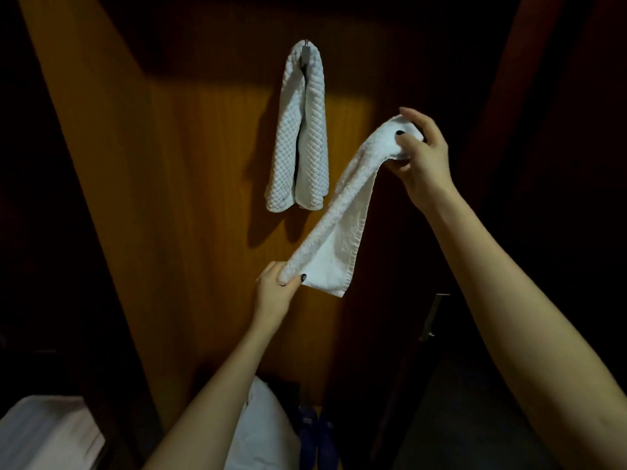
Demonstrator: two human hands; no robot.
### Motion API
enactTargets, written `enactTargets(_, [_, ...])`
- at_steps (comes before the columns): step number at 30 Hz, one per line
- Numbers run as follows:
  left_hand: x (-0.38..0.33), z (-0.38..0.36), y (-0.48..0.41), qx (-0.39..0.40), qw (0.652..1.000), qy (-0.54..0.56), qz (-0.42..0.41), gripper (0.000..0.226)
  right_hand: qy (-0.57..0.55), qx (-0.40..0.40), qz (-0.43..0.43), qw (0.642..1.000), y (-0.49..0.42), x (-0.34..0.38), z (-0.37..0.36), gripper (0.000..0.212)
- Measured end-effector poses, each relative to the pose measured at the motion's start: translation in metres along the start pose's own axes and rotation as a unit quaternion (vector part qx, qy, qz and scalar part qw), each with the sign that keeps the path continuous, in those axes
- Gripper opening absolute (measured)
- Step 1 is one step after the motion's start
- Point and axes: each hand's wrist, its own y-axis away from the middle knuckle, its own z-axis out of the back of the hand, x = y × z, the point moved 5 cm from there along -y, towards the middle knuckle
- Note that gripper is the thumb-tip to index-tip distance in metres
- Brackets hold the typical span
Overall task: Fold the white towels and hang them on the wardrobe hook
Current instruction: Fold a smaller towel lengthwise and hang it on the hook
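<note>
A white quilted towel point(300, 137) hangs folded over a small metal hook point(306, 50) on the wooden wardrobe panel point(190, 184). In front of it, lower and to the right, I hold a second white towel point(342, 212) folded into a long strip, stretched on a slant. My right hand point(420, 154) grips its upper end, level with the hanging towel's middle. My left hand point(276, 286) pinches its lower end, below the hanging towel. A loose corner of the strip hangs down beside my left thumb.
The wardrobe surroundings are dark. A metal door handle point(431, 317) shows at the right. White fabric point(261, 425) and blue slippers point(317, 429) lie at the bottom centre. A pale bedding edge point(44, 432) sits at the bottom left.
</note>
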Motion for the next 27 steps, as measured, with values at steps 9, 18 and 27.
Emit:
enactTargets(9, [0.008,0.033,-0.014,-0.028,0.961,0.235,0.143,0.019,-0.028,-0.102,-0.086,0.991,0.003,-0.06,0.037,0.024])
enactTargets(18, [-0.008,0.061,-0.034,-0.032,0.987,0.139,0.072,0.021,-0.123,-0.121,-0.157,0.973,0.017,-0.092,0.056,0.026])
enactTargets(27, [-0.01,0.067,-0.03,0.057,0.967,0.203,0.144,0.025,-0.11,-0.088,-0.14,0.98,0.02,-0.085,0.065,0.031])
